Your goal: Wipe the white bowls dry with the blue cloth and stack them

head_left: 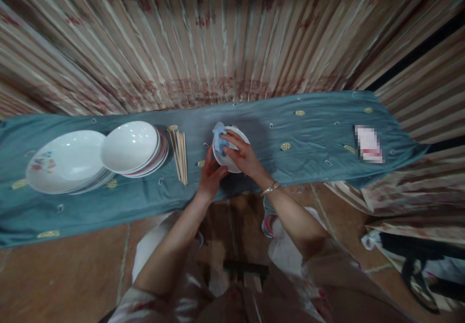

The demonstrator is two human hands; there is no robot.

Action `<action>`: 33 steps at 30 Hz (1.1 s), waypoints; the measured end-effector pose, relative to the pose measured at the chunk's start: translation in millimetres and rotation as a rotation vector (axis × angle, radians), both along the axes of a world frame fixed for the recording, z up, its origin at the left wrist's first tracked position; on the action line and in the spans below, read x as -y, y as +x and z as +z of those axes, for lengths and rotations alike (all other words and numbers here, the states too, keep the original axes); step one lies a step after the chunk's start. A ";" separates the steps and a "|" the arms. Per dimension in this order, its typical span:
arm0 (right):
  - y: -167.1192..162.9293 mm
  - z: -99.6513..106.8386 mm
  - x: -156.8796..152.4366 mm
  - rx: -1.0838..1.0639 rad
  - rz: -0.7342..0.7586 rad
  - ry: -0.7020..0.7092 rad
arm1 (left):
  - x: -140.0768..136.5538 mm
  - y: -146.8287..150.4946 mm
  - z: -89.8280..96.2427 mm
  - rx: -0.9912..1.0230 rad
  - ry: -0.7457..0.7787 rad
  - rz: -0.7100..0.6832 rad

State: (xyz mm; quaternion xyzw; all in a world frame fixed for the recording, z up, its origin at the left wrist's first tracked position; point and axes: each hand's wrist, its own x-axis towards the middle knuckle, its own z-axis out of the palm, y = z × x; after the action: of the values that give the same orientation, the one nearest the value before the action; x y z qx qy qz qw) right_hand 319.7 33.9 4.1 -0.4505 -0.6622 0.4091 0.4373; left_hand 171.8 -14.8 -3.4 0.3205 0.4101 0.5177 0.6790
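Note:
A white bowl (238, 164) is tilted over the middle of the cloth-covered table. My left hand (210, 173) grips its left and near rim, thumb on the near edge. Inside the bowl, my right hand (241, 153) presses a light blue cloth (219, 138) against the left inner wall with its fingers. Part of the cloth pokes out above the far rim. Left of the hands lie several wooden chopsticks (180, 156), side by side. Beyond them stand a stack of white bowls (129, 146) and a stack of large white plates (69, 161) with a flower pattern.
A blue-green tablecloth (305, 144) with yellow pineapple prints covers the long narrow table. At its right end lies a blurred white and red packet (369, 144). Pleated curtains (218, 37) hang behind and to the right. A black object (417, 255) stands at lower right.

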 end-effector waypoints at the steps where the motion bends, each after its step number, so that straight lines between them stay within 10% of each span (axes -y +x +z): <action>1: -0.1 0.8 0.8 -0.016 0.020 -0.008 | 0.1 0.2 0.9 0.005 -0.008 0.002; 33: 27.7 8.5 8.7 -0.134 0.245 -0.311 | -2.2 -3.8 -1.2 0.023 0.007 -0.024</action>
State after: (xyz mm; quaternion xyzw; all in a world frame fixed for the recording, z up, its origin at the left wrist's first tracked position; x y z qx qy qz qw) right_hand 347.4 25.2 12.6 -0.4005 -0.6104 0.5854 0.3526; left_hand 168.0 -12.6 -4.6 0.3216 0.3965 0.5148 0.6887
